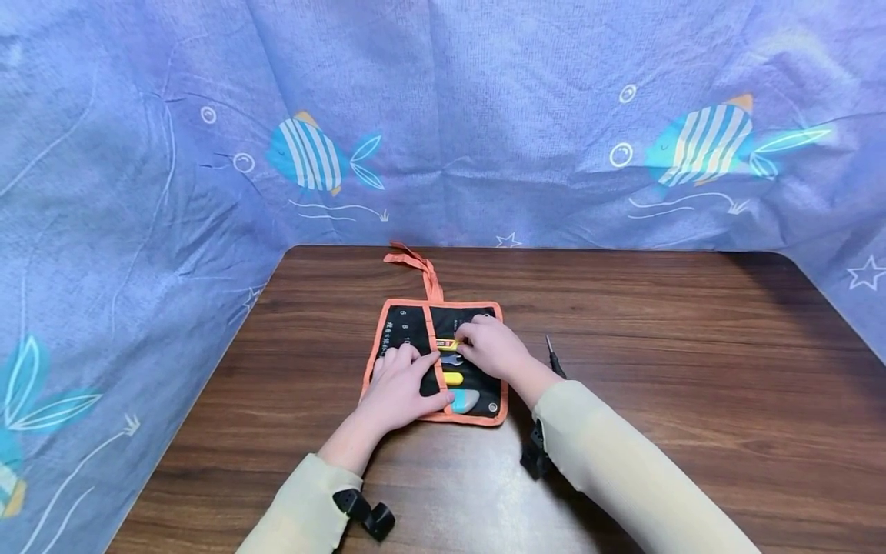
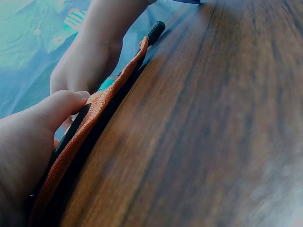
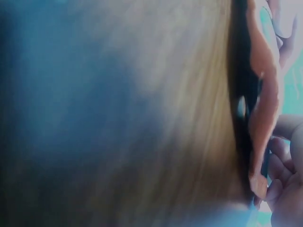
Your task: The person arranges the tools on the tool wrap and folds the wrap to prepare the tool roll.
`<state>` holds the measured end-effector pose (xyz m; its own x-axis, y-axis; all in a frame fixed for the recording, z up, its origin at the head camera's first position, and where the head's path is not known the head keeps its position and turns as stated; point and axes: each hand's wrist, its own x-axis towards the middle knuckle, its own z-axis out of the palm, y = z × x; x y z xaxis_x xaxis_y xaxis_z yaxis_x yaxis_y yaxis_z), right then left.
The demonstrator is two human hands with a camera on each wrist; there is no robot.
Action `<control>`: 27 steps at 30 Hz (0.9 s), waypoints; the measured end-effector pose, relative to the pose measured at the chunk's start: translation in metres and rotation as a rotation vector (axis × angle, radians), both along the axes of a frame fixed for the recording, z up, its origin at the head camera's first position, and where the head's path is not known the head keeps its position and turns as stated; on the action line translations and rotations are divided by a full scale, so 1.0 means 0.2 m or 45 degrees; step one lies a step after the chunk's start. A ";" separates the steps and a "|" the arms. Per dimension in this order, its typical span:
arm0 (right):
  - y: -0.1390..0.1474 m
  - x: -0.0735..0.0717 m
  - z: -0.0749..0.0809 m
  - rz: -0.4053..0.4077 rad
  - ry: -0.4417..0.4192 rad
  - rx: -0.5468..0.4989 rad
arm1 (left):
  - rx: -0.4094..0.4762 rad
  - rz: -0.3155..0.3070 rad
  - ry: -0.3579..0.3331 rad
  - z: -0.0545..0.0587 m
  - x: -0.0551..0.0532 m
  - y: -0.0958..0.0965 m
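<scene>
- The pouch point(image 1: 477, 378) lies unrolled on the table point(image 1: 657, 323); the left hand point(image 1: 400, 388), fingers spread, presses its pocket panel; firm, even pressure should stop the cloth sliding.
- The right hand point(image 1: 493, 346) appears to pinch the yellow-red tool point(image 1: 443, 345) at its pocket mouth, fingertips partly hidden; force is best applied along the pocket.
- Pouch: black cloth, orange woven trim; wrench point(image 1: 453, 360): shiny, forked; yellow handle point(image 1: 453, 378): smooth, round-ended.
</scene>
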<state>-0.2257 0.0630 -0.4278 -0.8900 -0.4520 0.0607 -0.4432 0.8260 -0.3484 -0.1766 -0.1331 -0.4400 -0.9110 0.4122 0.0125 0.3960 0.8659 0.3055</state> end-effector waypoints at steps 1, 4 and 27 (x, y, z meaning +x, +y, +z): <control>-0.01 0.00 0.00 0.001 -0.001 -0.003 | 0.001 -0.002 -0.001 0.00 0.00 0.00; -0.02 -0.01 0.00 -0.004 -0.005 -0.015 | 0.008 -0.009 0.004 0.00 0.00 0.00; -0.05 0.00 -0.01 -0.090 -0.074 -0.034 | 0.015 -0.016 -0.003 0.01 0.00 0.00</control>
<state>-0.2248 0.0527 -0.4303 -0.9221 -0.3865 0.0193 -0.3623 0.8445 -0.3944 -0.1765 -0.1326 -0.4379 -0.9059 0.4231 0.0151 0.4058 0.8575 0.3163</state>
